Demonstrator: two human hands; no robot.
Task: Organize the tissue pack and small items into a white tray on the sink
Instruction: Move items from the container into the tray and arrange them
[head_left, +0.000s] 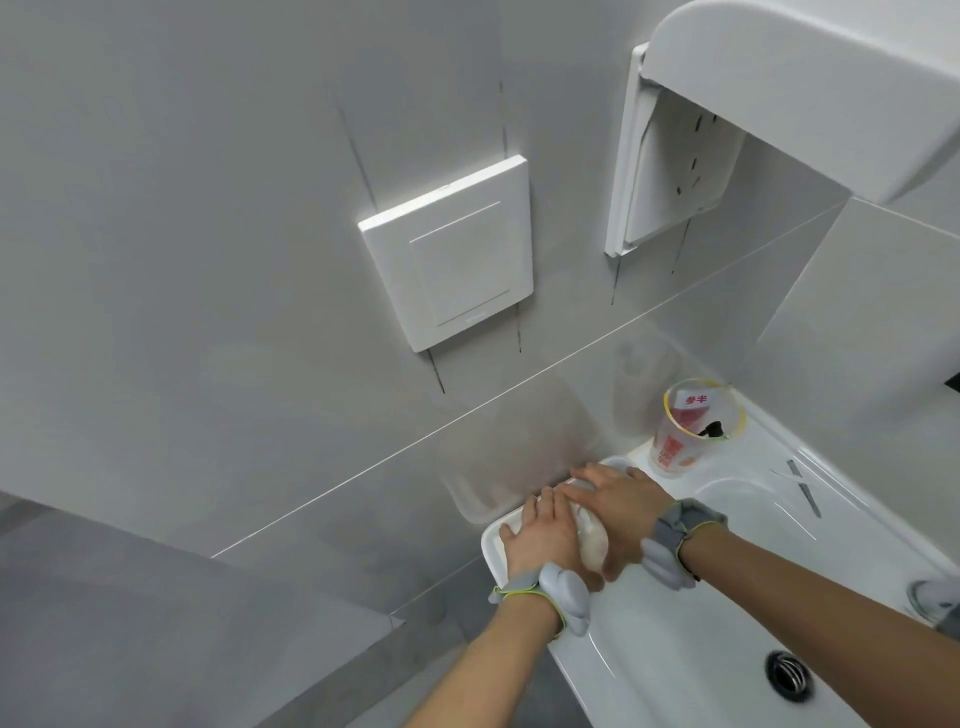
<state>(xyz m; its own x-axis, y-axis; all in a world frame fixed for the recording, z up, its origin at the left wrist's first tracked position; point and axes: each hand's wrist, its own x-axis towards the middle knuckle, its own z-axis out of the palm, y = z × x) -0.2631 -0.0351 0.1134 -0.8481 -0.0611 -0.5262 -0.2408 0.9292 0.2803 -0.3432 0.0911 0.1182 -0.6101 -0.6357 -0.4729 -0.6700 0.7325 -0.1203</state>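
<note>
Both hands, left hand (543, 540) and right hand (618, 506), pressed the tissue pack (592, 543) flat, each grip released, in the white tray (491, 545). Risk: tray overhung the sink (675, 649) corner and could tip toward 7 o'clock; cup (691, 431) near at 1 o'clock.

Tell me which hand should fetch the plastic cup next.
The right hand, probably. It rests on the tissue pack in the white tray on the side nearer the cup; the left hand lies farther away, and would have to cross it.

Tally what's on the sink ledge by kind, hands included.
Hands: 2, left hand and right hand, both on the pack
Tissue pack: 1
White tray: 1
Clear cup: 1, holding a red-and-white tube and something dark
Total: 5
</note>
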